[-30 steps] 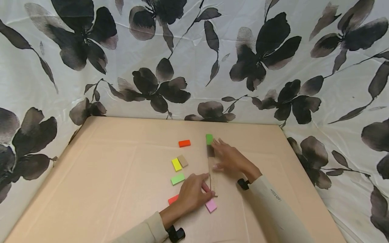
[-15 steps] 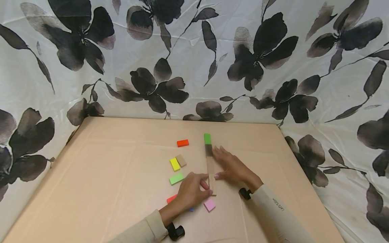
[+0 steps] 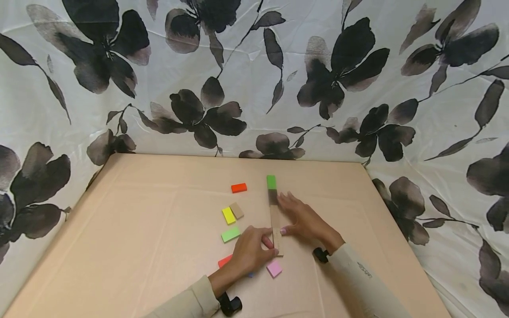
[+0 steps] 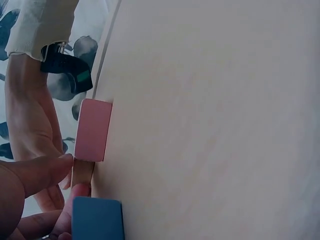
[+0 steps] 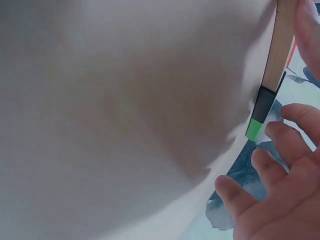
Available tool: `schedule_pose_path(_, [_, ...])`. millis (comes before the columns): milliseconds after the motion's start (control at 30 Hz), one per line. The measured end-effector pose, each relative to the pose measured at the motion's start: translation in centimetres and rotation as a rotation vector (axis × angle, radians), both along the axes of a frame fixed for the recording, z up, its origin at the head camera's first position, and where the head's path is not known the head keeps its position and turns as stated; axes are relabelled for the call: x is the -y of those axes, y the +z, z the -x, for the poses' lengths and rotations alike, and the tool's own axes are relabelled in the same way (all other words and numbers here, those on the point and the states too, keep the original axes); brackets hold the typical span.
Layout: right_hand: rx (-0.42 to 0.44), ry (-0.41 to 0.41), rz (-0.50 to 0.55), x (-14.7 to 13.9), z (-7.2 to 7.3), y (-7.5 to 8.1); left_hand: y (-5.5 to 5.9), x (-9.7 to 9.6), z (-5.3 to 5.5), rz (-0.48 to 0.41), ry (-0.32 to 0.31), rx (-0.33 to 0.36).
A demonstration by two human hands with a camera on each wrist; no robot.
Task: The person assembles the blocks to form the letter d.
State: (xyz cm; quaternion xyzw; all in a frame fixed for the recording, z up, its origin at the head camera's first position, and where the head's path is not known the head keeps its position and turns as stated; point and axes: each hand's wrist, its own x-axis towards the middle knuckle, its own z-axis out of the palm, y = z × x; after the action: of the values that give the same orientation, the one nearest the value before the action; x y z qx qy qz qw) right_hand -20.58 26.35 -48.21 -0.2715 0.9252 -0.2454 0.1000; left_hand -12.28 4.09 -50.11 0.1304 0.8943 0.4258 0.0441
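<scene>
A narrow row of small blocks runs away from me in the head view: a green block (image 3: 271, 182) at the far end, then a dark block (image 3: 272, 197), then light wooden lengths. At its near end, my left hand (image 3: 251, 251) holds the last wooden block (image 3: 278, 242) between thumb and curled fingers. My right hand (image 3: 306, 219) lies along the row's right side with fingers extended, its thumb tip right at the wood. Just nearer than the row is a pink block (image 3: 274, 268). A blue block (image 4: 98, 219) shows in the left wrist view, mostly hidden by my left hand in the head view.
Left of the row lie an orange-red block (image 3: 239, 188), a yellow block (image 3: 228, 215), a tan block (image 3: 237, 210) and a light green block (image 3: 231, 234). A red block (image 3: 224, 261) is partly behind my left wrist. Floral cloth (image 3: 254, 79) rises beyond the board's edges.
My right hand has shifted slightly nearer and away from the far blocks, its thumb moving to the nearer wood. The left hand has drawn off the pink block, now fully uncovered.
</scene>
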Motion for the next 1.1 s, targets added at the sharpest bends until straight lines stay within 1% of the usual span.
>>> schedule_pose_path(100, [0.042,-0.003,0.002,-0.1,-0.4,0.1,0.2,0.1,-0.1,0.000,-0.001,-0.001])
schedule_pose_path(167, [0.086,-0.001,0.004,0.0,-0.7,0.3,0.5,0.3,-0.1,0.002,0.002,-0.017])
schedule_pose_path(233, [0.113,0.011,0.004,0.2,-0.9,0.4,0.8,0.6,0.0,0.012,0.007,-0.048])
schedule_pose_path(367, [0.083,0.056,-0.020,0.8,-0.8,0.6,1.1,1.6,0.7,0.050,0.026,-0.117])
schedule_pose_path(467, [0.068,0.060,-0.043,1.2,-0.6,0.7,1.3,2.6,1.5,0.112,0.059,-0.168])
schedule_pose_path(533, [0.079,0.048,-0.053,1.4,-0.5,0.7,1.3,3.5,2.3,0.155,0.090,-0.201])
schedule_pose_path(700, [0.111,0.032,-0.062,1.6,-0.4,0.8,1.5,6.4,4.8,0.244,0.169,-0.263])
schedule_pose_path(800, [0.122,0.027,-0.059,1.7,-0.4,0.8,1.6,7.8,6.1,0.291,0.194,-0.265])
schedule_pose_path(867, [0.126,0.024,-0.054,1.7,-0.4,0.7,1.5,8.4,6.7,0.314,0.196,-0.250])
schedule_pose_path(1000, [0.132,0.016,-0.042,1.7,-0.4,0.5,1.2,8.9,7.5,0.333,0.185,-0.193])
schedule_pose_path(1100, [0.142,0.010,-0.035,1.7,-0.4,0.4,1.1,8.8,7.9,0.324,0.161,-0.167])
